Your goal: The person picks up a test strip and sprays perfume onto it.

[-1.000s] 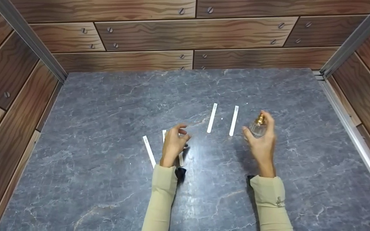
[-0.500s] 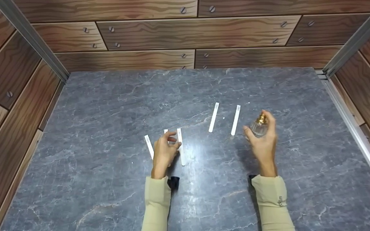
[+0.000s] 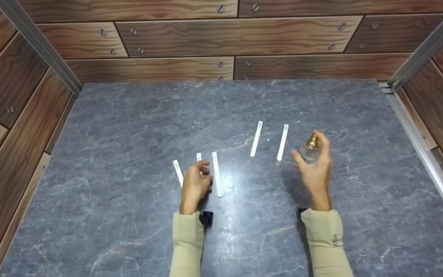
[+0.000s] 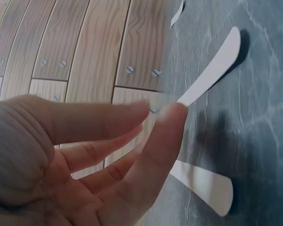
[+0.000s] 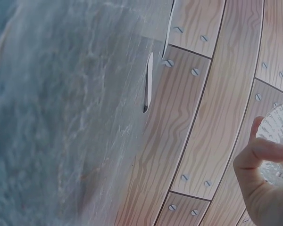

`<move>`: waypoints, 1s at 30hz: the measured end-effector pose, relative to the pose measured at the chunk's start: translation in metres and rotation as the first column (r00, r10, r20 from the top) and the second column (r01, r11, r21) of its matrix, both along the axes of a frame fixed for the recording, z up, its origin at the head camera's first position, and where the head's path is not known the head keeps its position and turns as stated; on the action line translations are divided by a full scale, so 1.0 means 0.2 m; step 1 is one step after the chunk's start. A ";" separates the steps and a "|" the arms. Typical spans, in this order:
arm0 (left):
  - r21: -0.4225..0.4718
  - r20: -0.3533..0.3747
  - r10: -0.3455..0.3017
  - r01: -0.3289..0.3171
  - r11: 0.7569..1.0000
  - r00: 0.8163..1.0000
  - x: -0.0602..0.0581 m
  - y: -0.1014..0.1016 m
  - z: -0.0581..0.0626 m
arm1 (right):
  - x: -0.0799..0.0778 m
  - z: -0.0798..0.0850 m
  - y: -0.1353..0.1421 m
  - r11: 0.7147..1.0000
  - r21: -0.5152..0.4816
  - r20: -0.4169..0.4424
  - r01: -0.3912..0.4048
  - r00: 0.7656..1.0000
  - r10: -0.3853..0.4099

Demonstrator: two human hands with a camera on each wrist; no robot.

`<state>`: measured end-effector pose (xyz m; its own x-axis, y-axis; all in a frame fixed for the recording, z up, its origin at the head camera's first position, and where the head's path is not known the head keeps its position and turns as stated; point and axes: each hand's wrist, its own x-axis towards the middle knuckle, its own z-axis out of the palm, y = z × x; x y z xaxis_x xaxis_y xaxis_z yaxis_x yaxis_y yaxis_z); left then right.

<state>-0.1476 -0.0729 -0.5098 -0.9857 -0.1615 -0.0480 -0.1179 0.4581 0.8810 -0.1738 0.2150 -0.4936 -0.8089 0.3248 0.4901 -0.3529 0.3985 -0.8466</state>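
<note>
My right hand (image 3: 314,173) holds a clear ribbed glass perfume bottle (image 3: 309,153) with a gold spray top, its index finger over the top. In the right wrist view the bottle (image 5: 276,129) shows at the right edge, partly cut off. My left hand (image 3: 195,186) hovers over a white paper strip (image 3: 199,157) that it mostly covers. Between its thumb and index finger there is a gap with nothing in it, as the left wrist view shows. One strip (image 3: 217,175) lies just right of this hand, and another (image 3: 178,173) sticks out on its left.
Two more white strips (image 3: 256,139) (image 3: 282,143) lie further back, left of the bottle. All strips carry small print at the far end. The grey marbled table (image 3: 129,127) is bordered by wood-patterned walls (image 3: 175,38) and metal rails (image 3: 429,165).
My left hand has moved left, from near the right-hand strip of its group to over the middle one, uncovering the right-hand strip. My right hand and the bottle have stayed almost still.
</note>
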 end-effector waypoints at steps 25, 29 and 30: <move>-0.291 -0.074 -0.001 -0.021 0.957 0.997 0.02 0.13 -0.03 | 0.00 0.01 0.01 1.000 0.005 -0.008 -0.003 1.000 0.003; -0.381 -0.118 -0.017 -0.029 0.924 0.993 0.03 0.16 -0.04 | 0.00 0.00 0.01 1.000 0.020 0.000 0.008 1.000 -0.008; -0.399 -0.140 -0.023 -0.035 0.916 0.990 0.03 0.16 -0.05 | 0.00 0.00 0.01 1.000 0.024 0.001 0.009 1.000 -0.009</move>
<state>-0.1408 -0.0403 -0.5193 -0.9766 -0.1446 0.1590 -0.0118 0.7747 0.6322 -0.1730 0.2166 -0.4931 -0.8065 0.3201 0.4970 -0.3487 0.4213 -0.8372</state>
